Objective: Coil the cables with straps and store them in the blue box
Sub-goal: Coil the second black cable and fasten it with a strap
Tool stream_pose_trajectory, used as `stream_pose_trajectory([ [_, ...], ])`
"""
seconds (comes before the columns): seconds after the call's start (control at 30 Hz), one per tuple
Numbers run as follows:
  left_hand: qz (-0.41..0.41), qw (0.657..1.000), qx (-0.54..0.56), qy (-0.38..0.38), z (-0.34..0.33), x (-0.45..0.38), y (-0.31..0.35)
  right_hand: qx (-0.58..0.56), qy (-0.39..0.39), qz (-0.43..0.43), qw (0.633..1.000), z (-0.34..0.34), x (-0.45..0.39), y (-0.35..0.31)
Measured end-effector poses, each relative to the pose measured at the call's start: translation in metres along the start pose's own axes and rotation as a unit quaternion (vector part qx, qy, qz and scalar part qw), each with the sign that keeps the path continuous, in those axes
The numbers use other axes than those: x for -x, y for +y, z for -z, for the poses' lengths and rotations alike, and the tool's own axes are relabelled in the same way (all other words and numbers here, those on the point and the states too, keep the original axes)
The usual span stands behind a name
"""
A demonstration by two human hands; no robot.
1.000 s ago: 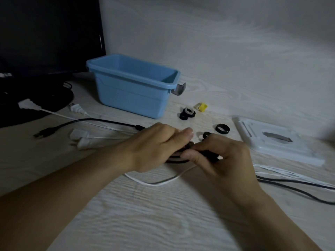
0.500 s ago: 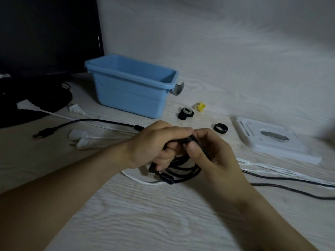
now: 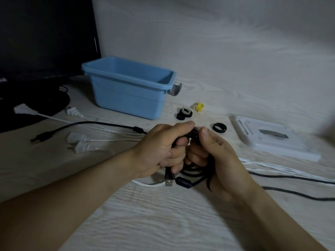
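Both hands, left [image 3: 159, 151] and right [image 3: 217, 154], clutch a looped, glossy black cable coil [image 3: 192, 175] over pale woodgrain.

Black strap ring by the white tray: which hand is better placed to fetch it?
Probably right: the right hand sits nearer the strap ring, and the left hand could keep gripping the coiled black cable.

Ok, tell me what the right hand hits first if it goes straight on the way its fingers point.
The right hand points left, fingers curled round the coiled black cable. Straight on, it likely meets the left hand at once; their fingers seem already touching.
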State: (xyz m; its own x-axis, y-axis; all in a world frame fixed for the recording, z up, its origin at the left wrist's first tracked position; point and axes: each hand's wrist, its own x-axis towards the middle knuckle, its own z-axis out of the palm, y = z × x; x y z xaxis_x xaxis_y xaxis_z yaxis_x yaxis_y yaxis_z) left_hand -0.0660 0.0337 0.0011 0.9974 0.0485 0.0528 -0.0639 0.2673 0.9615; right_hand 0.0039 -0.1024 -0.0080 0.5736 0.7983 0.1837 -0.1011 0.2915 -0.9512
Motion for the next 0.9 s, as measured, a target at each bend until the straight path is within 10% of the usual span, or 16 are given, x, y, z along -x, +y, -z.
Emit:
stream_pose_trajectory([
  [0.4, 0.065, 0.985, 0.044, -0.153, 0.005, -0.001, -0.005, 0.015, 0.119, -0.015, 0.993, -0.012, 0.004, -0.007],
  [0.67, 0.032, 0.999, -0.022, -0.006, -0.003, -0.002, -0.012, 0.055, 0.127, -0.007, 0.990, 0.003, -0.001, 0.005],
  [0.9, -0.011, 0.983, 0.149, 0.109, 0.020, -0.005, 0.008, 0.299, 0.145, 0.125, 0.935, 0.029, 0.002, -0.005],
])
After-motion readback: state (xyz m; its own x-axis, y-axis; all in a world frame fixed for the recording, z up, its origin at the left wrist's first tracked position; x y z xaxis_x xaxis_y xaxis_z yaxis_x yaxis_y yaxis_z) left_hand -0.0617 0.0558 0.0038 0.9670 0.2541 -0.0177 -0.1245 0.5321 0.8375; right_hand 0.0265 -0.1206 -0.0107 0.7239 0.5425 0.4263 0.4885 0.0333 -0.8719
